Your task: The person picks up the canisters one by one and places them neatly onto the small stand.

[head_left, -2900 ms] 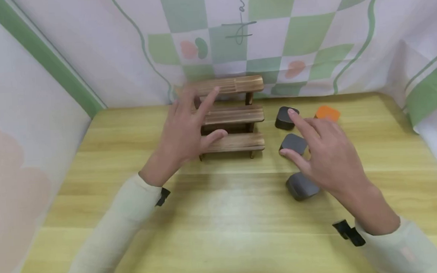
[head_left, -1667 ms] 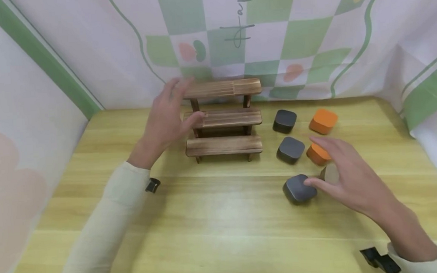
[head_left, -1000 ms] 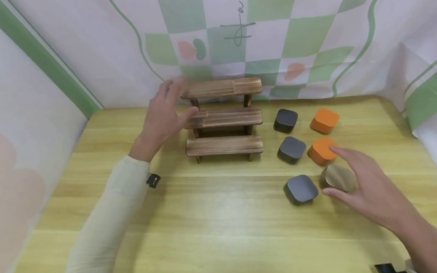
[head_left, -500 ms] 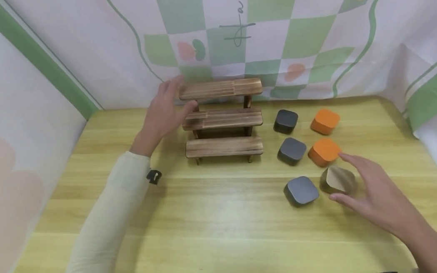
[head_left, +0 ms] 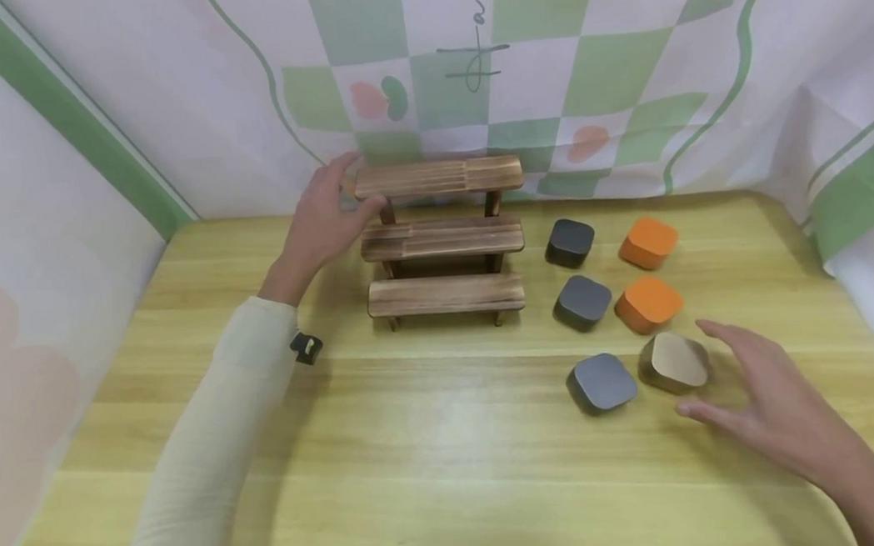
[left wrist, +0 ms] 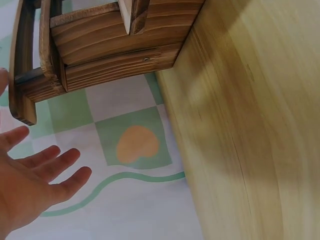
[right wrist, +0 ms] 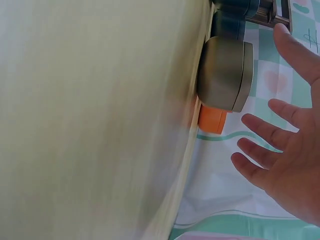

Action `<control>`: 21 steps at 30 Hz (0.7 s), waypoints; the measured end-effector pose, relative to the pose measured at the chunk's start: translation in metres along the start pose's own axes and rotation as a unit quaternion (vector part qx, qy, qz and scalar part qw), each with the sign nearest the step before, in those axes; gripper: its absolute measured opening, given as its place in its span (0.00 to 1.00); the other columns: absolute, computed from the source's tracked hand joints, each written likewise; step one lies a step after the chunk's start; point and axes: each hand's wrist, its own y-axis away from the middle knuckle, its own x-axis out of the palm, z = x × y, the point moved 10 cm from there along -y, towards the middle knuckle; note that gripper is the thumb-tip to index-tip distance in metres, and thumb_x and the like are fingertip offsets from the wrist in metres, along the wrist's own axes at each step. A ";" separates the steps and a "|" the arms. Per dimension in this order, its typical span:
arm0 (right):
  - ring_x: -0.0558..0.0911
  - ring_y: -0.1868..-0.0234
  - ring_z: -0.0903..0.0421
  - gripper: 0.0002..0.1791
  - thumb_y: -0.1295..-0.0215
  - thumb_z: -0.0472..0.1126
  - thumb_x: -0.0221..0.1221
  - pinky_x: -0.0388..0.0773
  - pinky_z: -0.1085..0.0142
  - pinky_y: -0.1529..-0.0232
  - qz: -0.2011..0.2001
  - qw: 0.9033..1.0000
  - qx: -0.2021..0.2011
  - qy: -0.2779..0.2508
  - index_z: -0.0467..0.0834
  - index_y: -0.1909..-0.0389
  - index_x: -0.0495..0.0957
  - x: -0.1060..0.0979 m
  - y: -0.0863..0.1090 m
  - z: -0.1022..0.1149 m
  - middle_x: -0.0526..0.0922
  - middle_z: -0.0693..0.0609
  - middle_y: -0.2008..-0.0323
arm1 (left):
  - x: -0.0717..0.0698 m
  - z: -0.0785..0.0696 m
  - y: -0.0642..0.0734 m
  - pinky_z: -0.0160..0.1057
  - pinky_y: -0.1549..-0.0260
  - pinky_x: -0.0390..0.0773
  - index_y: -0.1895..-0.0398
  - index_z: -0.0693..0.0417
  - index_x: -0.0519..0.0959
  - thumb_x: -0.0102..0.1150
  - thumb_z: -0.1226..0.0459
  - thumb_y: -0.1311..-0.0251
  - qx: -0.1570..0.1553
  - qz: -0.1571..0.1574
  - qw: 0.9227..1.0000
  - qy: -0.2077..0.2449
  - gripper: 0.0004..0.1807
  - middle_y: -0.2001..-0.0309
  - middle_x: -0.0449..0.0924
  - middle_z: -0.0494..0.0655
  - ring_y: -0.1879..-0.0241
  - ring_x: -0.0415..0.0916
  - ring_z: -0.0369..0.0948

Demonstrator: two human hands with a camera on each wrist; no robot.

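A three-tier wooden stand (head_left: pixel 442 239) stands at the back of the table. My left hand (head_left: pixel 321 217) is at its left end, by the top tier, fingers extended and holding nothing. In the left wrist view those fingers spread beside the stand's end; whether they touch it I cannot tell. On the right, my right hand (head_left: pixel 786 402) hovers with thumb and fingers apart, just off a tan rounded-square box (head_left: pixel 679 362). The right wrist view shows a gap between the fingers and that tan box (right wrist: pixel 222 75).
Three dark rounded boxes (head_left: pixel 583 302) form a column right of the stand. Two orange boxes (head_left: pixel 649 303) sit beyond the tan one. A patterned cloth (head_left: pixel 538 75) hangs behind the wooden table (head_left: pixel 432 440), and another white cloth (head_left: pixel 27 331) is on the left.
My right hand has moved from the dark boxes to around the tan box, then drawn back rightward from it. The left hand has shifted left, off the stand's front to its end.
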 end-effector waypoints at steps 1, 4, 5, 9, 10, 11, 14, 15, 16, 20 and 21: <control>0.62 0.41 0.20 0.58 0.58 0.41 0.80 0.46 0.28 0.35 0.001 1.000 0.000 0.002 0.30 0.28 0.58 0.000 0.001 -0.001 0.64 0.21 0.39 | 0.001 0.001 -0.001 0.52 0.30 0.56 0.21 0.49 0.55 0.54 0.37 0.34 -0.001 0.001 1.000 0.002 0.45 0.25 0.58 0.52 0.28 0.55 0.48; 0.62 0.42 0.20 0.58 0.58 0.40 0.80 0.47 0.27 0.36 0.005 1.000 0.000 0.003 0.31 0.28 0.58 -0.001 0.002 -0.003 0.65 0.22 0.39 | 0.002 0.001 -0.002 0.54 0.31 0.59 0.22 0.51 0.56 0.53 0.37 0.35 -0.002 0.003 1.000 0.006 0.46 0.28 0.60 0.56 0.30 0.58 0.51; 0.62 0.42 0.20 0.58 0.59 0.40 0.80 0.47 0.27 0.36 0.004 1.000 -0.003 0.005 0.30 0.28 0.58 -0.001 0.003 -0.003 0.65 0.22 0.40 | 0.002 0.002 -0.002 0.55 0.32 0.60 0.22 0.51 0.56 0.53 0.37 0.35 -0.003 0.003 1.000 0.008 0.46 0.28 0.61 0.57 0.31 0.60 0.52; 0.63 0.42 0.21 0.57 0.60 0.38 0.81 0.47 0.29 0.34 0.002 1.000 -0.006 0.004 0.30 0.29 0.59 -0.003 0.006 -0.005 0.66 0.22 0.40 | 0.004 0.003 -0.003 0.57 0.35 0.63 0.22 0.51 0.57 0.53 0.37 0.35 -0.007 0.007 1.000 0.014 0.45 0.30 0.63 0.57 0.35 0.63 0.54; 0.63 0.42 0.21 0.57 0.59 0.38 0.81 0.47 0.29 0.35 0.003 1.000 -0.004 0.004 0.30 0.29 0.59 -0.003 0.008 -0.007 0.66 0.22 0.40 | 0.004 0.003 -0.003 0.57 0.35 0.64 0.22 0.51 0.57 0.53 0.37 0.35 -0.009 0.007 1.000 0.017 0.45 0.30 0.64 0.57 0.35 0.64 0.54; 0.63 0.42 0.20 0.57 0.59 0.38 0.80 0.47 0.29 0.35 0.004 1.000 -0.001 0.004 0.30 0.28 0.59 -0.004 0.009 -0.008 0.65 0.22 0.40 | 0.004 0.004 -0.003 0.57 0.36 0.65 0.22 0.50 0.58 0.53 0.36 0.35 -0.011 0.007 1.000 0.021 0.45 0.31 0.64 0.57 0.35 0.64 0.54; 0.62 0.41 0.20 0.57 0.58 0.38 0.80 0.46 0.27 0.36 0.011 1.000 0.014 0.003 0.30 0.28 0.57 -0.004 0.012 -0.015 0.65 0.21 0.39 | 0.005 0.004 -0.003 0.57 0.38 0.67 0.24 0.50 0.60 0.54 0.36 0.36 -0.013 0.006 0.999 0.029 0.45 0.30 0.64 0.55 0.36 0.66 0.54; 0.62 0.41 0.19 0.57 0.57 0.38 0.80 0.46 0.26 0.37 0.015 1.000 0.019 0.003 0.30 0.28 0.57 -0.004 0.013 -0.017 0.64 0.21 0.39 | 0.005 0.004 -0.003 0.57 0.39 0.68 0.24 0.50 0.61 0.54 0.36 0.36 -0.014 0.006 0.999 0.030 0.44 0.30 0.64 0.55 0.37 0.66 0.54; 0.61 0.41 0.19 0.57 0.56 0.38 0.79 0.46 0.26 0.37 0.018 1.000 0.024 0.003 0.30 0.28 0.57 -0.004 0.014 -0.020 0.64 0.21 0.38 | 0.005 0.004 -0.003 0.57 0.40 0.69 0.24 0.50 0.61 0.54 0.36 0.36 -0.012 0.006 0.999 0.032 0.44 0.30 0.64 0.54 0.37 0.67 0.54; 0.61 0.41 0.19 0.57 0.54 0.39 0.79 0.45 0.26 0.37 0.028 0.999 0.038 0.002 0.30 0.27 0.56 -0.004 0.018 -0.029 0.63 0.21 0.37 | 0.003 0.002 -0.002 0.56 0.41 0.72 0.26 0.52 0.63 0.56 0.38 0.35 -0.007 0.002 0.999 0.042 0.42 0.28 0.63 0.52 0.39 0.69 0.54; 0.61 0.41 0.19 0.57 0.53 0.39 0.78 0.45 0.26 0.37 0.032 0.999 0.041 -0.001 0.30 0.27 0.55 -0.004 0.018 -0.032 0.63 0.21 0.37 | 0.003 0.002 -0.002 0.55 0.41 0.72 0.26 0.52 0.64 0.57 0.39 0.35 -0.006 0.001 0.999 0.045 0.41 0.28 0.63 0.51 0.39 0.70 0.54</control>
